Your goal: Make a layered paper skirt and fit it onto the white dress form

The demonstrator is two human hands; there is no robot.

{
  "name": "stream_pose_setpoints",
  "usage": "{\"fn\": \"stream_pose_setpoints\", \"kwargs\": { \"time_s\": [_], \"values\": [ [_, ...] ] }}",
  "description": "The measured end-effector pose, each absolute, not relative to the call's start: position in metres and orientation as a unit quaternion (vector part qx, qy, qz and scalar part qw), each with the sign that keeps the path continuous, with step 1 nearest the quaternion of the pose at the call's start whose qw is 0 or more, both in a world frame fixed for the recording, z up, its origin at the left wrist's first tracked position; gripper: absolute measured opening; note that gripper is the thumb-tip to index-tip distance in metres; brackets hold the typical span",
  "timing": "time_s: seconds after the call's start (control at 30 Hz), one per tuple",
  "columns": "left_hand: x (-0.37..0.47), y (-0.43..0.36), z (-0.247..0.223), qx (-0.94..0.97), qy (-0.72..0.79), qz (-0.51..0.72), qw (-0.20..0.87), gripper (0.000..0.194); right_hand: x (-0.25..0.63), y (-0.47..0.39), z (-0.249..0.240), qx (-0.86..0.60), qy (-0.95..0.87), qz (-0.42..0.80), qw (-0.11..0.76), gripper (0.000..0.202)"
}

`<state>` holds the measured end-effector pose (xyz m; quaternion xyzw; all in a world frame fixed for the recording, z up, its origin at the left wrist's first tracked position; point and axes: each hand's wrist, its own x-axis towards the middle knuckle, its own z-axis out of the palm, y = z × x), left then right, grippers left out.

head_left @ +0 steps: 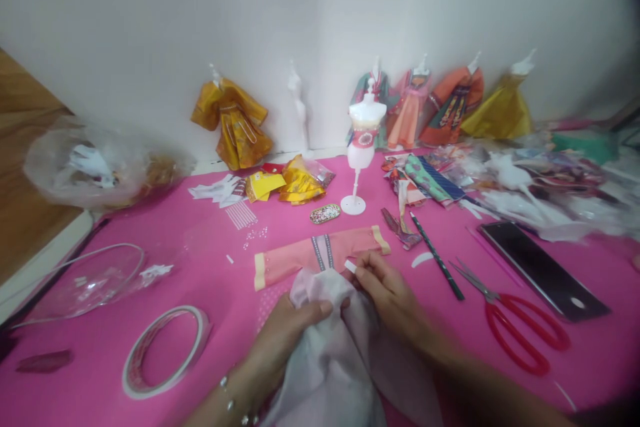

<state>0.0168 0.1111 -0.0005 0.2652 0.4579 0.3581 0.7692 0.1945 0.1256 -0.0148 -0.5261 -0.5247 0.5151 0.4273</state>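
Tape roll [201, 340]: inner print [136, 355] illegible. Left hand [285, 330] grips pale fabric [330, 353].

- Black smartphone [543, 267] at the right
- Red-handled scissors [493, 296] beside it, blades slightly apart
- Dark pencil [436, 254] left of the scissors
- Golden miniature robe [234, 113] on a mannequin [215, 76] against the wall [320, 7]
- Orange miniature robe [454, 103] farther right along the wall
- Clear plastic bag [45, 163] at the far left

matt cloth [333, 363], glossy phone [540, 268], metal scissor blades [474, 279]
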Motion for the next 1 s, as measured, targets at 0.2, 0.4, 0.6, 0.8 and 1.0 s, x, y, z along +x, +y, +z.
{"fn": "stream_pose_setpoints", "kwargs": {
  "time_s": [0.2,0.4,0.6,0.8,1.0],
  "values": [
    [0.017,0.111,-0.006,0.353,0.492,0.315,0.731,0.025,0.188,0.121,-0.019,-0.550,-0.550,0.468,0.420,0.018],
    [0.015,0.113,-0.005,0.357,0.492,0.309,0.732,0.030,0.193,0.127,-0.013,-0.557,-0.541,0.462,0.428,0.014],
    [0.013,0.114,-0.002,0.332,0.471,0.315,0.754,0.047,0.201,0.131,-0.014,-0.544,-0.525,0.486,0.439,0.014],
    [0.007,0.120,-0.004,0.365,0.489,0.324,0.723,0.048,0.206,0.133,-0.016,-0.570,-0.571,0.446,0.389,0.015],
    [0.008,0.122,-0.002,0.510,0.559,0.377,0.533,0.039,0.205,0.134,-0.024,-0.582,-0.648,0.374,0.319,0.016]
  ]
}}
